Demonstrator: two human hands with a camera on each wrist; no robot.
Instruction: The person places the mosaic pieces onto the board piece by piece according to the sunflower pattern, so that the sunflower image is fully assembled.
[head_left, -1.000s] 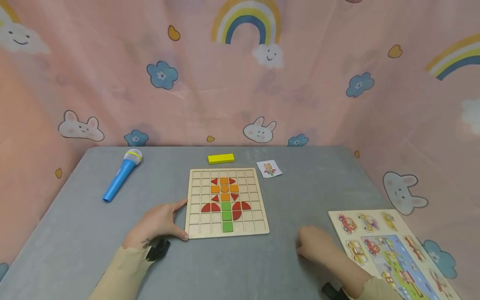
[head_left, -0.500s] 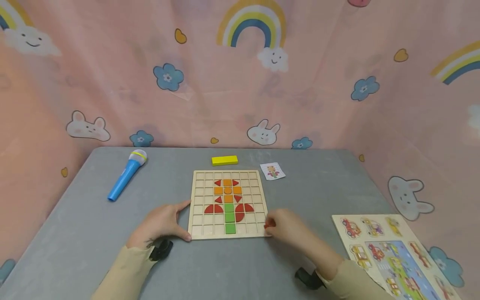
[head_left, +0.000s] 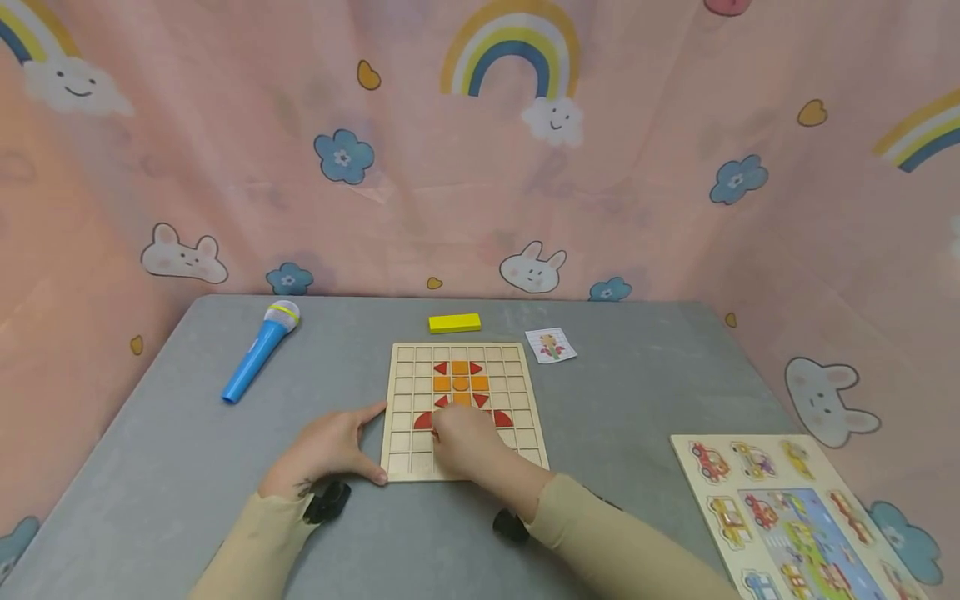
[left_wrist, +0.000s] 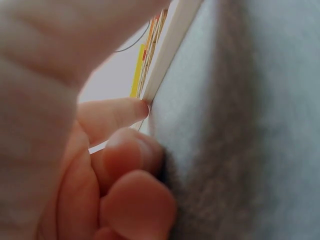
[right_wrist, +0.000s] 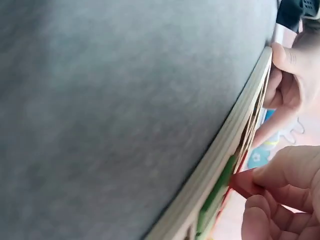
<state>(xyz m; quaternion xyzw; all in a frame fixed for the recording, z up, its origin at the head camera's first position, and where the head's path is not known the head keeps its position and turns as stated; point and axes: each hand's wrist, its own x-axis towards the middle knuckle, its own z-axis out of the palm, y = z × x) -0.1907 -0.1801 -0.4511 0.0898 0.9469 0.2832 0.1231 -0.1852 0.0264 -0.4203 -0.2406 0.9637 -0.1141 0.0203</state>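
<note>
A light wooden grid board [head_left: 406, 375] lies flat on the grey table, bearing orange and red pieces. My left hand [head_left: 326, 450] rests at its left side, thumb and index finger spread and touching the edge; in the left wrist view a fingertip [left_wrist: 140, 109] meets that edge. Over the lower middle of the board, my right hand [head_left: 472, 442] pinches a small red piece [right_wrist: 245, 182] between thumb and finger. The right wrist view shows this piece against the board, beside a green piece [right_wrist: 215, 197]. The green column is hidden under that hand in the head view.
Behind the board lie a yellow bar [head_left: 454, 323] and a small picture card [head_left: 551, 345]. A blue toy microphone [head_left: 258, 354] is at the back left. To the right lies a wooden vehicle puzzle [head_left: 735, 483]. A pink patterned cloth [head_left: 420, 200] hangs behind the table.
My right hand has moved left from the table right of the board onto its lower middle, bringing the red piece. The left hand stays at the board's edge. The head view has shifted slightly.
</note>
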